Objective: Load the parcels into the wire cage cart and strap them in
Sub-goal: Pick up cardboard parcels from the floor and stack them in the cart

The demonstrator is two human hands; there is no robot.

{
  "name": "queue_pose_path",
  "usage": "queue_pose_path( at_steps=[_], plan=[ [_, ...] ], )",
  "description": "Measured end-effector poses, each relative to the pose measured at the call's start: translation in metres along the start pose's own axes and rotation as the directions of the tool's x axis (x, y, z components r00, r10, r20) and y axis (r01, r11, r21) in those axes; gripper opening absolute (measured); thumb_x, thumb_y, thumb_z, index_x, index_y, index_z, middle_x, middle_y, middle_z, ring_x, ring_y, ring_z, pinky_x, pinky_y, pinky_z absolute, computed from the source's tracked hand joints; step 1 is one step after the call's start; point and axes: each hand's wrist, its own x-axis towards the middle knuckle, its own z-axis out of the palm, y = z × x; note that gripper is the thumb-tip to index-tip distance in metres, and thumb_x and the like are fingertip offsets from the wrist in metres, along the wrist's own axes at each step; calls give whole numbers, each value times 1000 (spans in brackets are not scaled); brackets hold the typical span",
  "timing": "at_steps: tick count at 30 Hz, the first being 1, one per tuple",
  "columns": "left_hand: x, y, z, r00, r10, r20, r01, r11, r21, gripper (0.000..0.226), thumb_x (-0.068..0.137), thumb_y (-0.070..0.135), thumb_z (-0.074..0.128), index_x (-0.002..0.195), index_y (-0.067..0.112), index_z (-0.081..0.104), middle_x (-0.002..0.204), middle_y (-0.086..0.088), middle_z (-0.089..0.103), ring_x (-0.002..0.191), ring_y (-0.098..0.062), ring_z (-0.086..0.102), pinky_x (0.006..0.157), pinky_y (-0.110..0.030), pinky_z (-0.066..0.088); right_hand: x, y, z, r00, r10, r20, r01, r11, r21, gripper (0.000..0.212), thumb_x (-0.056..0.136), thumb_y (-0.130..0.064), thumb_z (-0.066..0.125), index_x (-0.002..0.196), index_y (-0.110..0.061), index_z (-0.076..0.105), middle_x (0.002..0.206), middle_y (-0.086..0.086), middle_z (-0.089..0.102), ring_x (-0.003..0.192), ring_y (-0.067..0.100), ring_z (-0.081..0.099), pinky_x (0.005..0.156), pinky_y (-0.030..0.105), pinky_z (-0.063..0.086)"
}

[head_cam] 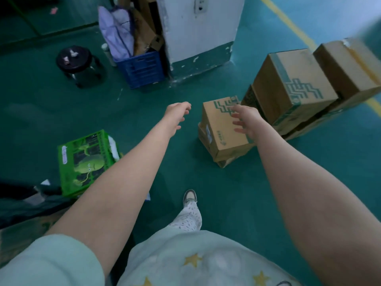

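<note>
A small brown parcel (221, 129) with green print lies on the green floor on top of a flatter carton, just ahead of me. My right hand (246, 120) hovers over its right top with fingers spread and holds nothing. My left hand (177, 114) reaches out above the bare floor left of that parcel, fingers loosely curled, empty. A larger printed parcel (292, 85) and a plain brown one (346, 67) sit stacked on other cartons at the right. A green printed box (86, 162) lies at the left. No wire cage cart or strap shows.
A white pillar (202, 29) stands ahead, with a blue crate (142, 69) of flattened cardboard and cloth beside it. A black round stool (77, 62) is at the far left. A yellow floor line (288, 19) runs past the stacked cartons. My shoe (190, 196) steps forward below.
</note>
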Motion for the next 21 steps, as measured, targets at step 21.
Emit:
queue_pose_path(
  at_steps=[21],
  plan=[
    [133,1,146,978,-202,46,196,974,112,32,92,21,48,122,15,56,111,1,54,101,-18,48,88,-36,35,161,25,-78,986,166,31,-164,985,-52,39,96,-28,53,132,-15,48,117,1,51,110,20,47,99,40,40]
  ],
)
